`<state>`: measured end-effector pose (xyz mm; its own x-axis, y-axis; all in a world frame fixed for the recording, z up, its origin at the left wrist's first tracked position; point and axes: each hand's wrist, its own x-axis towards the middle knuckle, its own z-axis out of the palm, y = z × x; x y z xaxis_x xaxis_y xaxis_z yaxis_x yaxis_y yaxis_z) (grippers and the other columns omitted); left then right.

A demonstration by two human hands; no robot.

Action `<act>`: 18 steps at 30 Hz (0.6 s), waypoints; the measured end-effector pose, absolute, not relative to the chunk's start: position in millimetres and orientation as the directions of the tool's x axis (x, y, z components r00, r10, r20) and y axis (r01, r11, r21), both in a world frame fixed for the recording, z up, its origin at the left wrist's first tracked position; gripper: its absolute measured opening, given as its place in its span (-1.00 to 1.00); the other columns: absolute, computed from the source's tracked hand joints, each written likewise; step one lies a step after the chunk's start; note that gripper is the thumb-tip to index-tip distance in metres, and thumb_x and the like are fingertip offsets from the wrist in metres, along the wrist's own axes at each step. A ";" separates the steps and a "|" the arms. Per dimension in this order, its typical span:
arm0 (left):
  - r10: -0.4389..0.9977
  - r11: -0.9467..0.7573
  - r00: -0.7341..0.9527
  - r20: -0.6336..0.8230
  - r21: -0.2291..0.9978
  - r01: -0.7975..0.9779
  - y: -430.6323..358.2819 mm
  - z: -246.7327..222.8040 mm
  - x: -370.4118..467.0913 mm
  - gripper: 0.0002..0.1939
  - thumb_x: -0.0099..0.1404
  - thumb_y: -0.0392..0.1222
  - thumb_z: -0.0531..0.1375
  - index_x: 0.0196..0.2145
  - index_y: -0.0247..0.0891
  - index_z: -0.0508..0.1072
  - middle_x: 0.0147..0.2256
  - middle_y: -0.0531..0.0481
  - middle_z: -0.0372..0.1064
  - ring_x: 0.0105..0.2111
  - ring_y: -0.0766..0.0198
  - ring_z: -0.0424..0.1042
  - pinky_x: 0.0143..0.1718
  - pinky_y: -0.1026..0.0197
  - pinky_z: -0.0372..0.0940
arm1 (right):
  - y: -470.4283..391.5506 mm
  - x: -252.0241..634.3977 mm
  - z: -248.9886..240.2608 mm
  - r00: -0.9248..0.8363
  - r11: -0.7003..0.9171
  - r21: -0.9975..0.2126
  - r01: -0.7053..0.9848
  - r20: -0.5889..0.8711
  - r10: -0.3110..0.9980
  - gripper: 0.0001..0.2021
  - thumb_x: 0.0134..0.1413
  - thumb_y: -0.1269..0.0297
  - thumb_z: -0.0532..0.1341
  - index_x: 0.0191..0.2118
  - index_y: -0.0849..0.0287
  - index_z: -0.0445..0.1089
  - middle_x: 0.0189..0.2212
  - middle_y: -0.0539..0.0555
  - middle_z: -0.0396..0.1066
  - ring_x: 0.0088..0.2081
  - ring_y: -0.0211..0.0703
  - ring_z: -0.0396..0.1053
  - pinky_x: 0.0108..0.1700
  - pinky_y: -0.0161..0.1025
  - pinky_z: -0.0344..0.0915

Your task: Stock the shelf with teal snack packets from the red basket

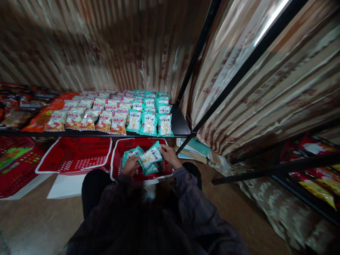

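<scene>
A teal-and-white snack bag [150,156] is held over a red basket [140,142] with a white rim, its printed front facing up. My right hand [170,156] is closed on the bag's upper right corner. My left hand [130,165] is closed at the edge of another teal snack bag [132,152], left of the first; its fingertips are partly hidden. More bags of the same kind [152,169] lie in the basket below. Just beyond the basket, rows of matching teal bags [150,123] stand on a black shelf [179,124].
White-and-orange snack bags [103,120] and orange packs [45,115] fill the shelf leftward. Two more red baskets [77,141] [23,166] sit at floor level on the left. A black metal post [223,95] slants at right, near papers [195,147] and another rack with red-yellow bags [316,180].
</scene>
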<state>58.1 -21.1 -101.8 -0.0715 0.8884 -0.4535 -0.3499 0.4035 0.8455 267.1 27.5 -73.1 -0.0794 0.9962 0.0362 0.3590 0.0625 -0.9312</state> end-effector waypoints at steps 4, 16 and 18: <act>0.884 0.428 -0.010 -0.468 0.815 -0.391 -27.9 -86.3 62.0 -0.84 0.09 -0.15 0.26 -0.35 -0.22 0.40 -0.32 -0.06 0.49 -0.30 0.16 0.49 -0.18 0.11 0.37 | 30.4 263.7 -62.9 0.003 0.089 -0.923 0.375 0.098 0.995 -0.77 -0.02 0.19 0.16 -0.28 0.12 0.50 -0.36 0.00 0.50 -0.29 -0.12 0.39 -0.21 -0.23 0.30; 0.875 0.482 0.086 -0.476 0.845 -0.231 -59.7 -83.0 60.8 -0.85 -0.08 -0.17 0.29 -0.49 -0.22 0.44 -0.49 0.03 0.48 -0.40 0.18 0.48 -0.22 0.11 0.37 | 28.6 254.5 -34.6 -0.010 0.151 -0.840 0.521 0.171 0.985 -0.82 0.01 0.21 0.15 -0.36 0.10 0.48 -0.40 -0.01 0.50 -0.33 -0.16 0.41 -0.24 -0.27 0.28; 0.878 0.477 0.123 -0.462 0.867 -0.146 -63.1 -79.6 58.1 -0.89 -0.07 -0.16 0.26 -0.52 -0.22 0.46 -0.50 0.05 0.48 -0.41 0.19 0.47 -0.21 0.13 0.36 | 27.7 252.7 -24.7 -0.035 0.177 -0.797 0.577 0.193 0.981 -0.84 0.02 0.23 0.14 -0.37 0.08 0.48 -0.39 -0.03 0.51 -0.32 -0.16 0.41 -0.24 -0.28 0.26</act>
